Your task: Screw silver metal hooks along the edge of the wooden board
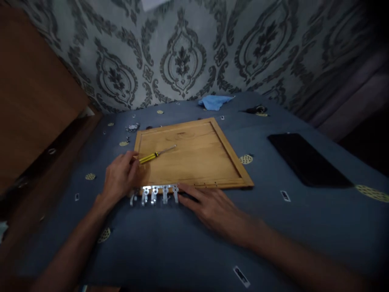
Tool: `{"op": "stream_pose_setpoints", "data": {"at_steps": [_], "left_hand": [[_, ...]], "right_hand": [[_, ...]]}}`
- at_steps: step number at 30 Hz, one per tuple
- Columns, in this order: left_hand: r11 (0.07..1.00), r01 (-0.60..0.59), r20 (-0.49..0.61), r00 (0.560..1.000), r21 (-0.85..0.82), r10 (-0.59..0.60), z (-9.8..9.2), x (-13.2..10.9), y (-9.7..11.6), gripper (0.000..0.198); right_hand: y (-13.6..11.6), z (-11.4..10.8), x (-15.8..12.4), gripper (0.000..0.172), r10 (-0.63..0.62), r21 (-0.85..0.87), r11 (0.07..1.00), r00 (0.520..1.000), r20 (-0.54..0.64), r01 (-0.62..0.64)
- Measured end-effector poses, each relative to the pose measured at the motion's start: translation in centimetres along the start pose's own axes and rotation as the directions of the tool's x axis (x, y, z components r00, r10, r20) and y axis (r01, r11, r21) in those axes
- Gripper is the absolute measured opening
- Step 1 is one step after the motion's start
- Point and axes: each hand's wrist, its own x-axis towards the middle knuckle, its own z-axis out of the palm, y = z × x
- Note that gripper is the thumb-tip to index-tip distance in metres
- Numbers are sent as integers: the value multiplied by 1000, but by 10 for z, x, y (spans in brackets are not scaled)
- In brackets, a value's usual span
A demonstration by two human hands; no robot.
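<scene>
A framed wooden panel [188, 154] lies flat on the blue cloth. Along its near edge runs a silver metal hook rail [161, 188], its several hooks hanging toward me. My left hand [119, 174] is closed at the panel's near left corner, thumb and fingers curled about the edge; its fingertips are partly hidden. Close to those fingers is the handle of a yellow and black screwdriver [148, 157], which rests on the panel with its shaft pointing right. My right hand [209, 205] is closed on the rail's right end, its fingers against the panel's near edge.
On the right lies a flat black object [306, 160]. A blue cloth [214, 102] and a small dark item [257, 109] are at the back. Small shiny pieces [133, 127] lie beyond the panel's left corner. Patterned wallpaper [182, 52] rises behind.
</scene>
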Motion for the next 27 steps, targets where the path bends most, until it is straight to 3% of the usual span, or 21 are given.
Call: {"op": "stream_pose_setpoints", "data": {"at_steps": [5, 9, 14, 18, 22, 27], "left_hand": [[996, 15, 6, 1000, 89, -16, 11, 4, -24, 22], [994, 51, -2, 999, 99, -51, 19, 7, -47, 18], [989, 120, 5, 993, 80, -121, 24, 10, -82, 29], [984, 162, 7, 987, 69, -163, 27, 13, -105, 32], [984, 174, 6, 985, 41, -175, 31, 15, -117, 33], [987, 154, -10, 988, 34, -154, 33, 13, -116, 34]], "right_hand": [[7, 24, -9, 78, -6, 7, 1000, 988, -152, 7], [13, 38, -10, 74, -59, -75, 996, 979, -194, 45], [18, 45, -10, 74, -117, -125, 989, 953, -279, 85], [17, 46, -9, 75, -91, -105, 992, 956, -280, 64], [15, 41, -9, 72, -90, -122, 991, 964, -252, 60], [15, 42, -9, 70, -101, -133, 989, 960, -259, 68]]}}
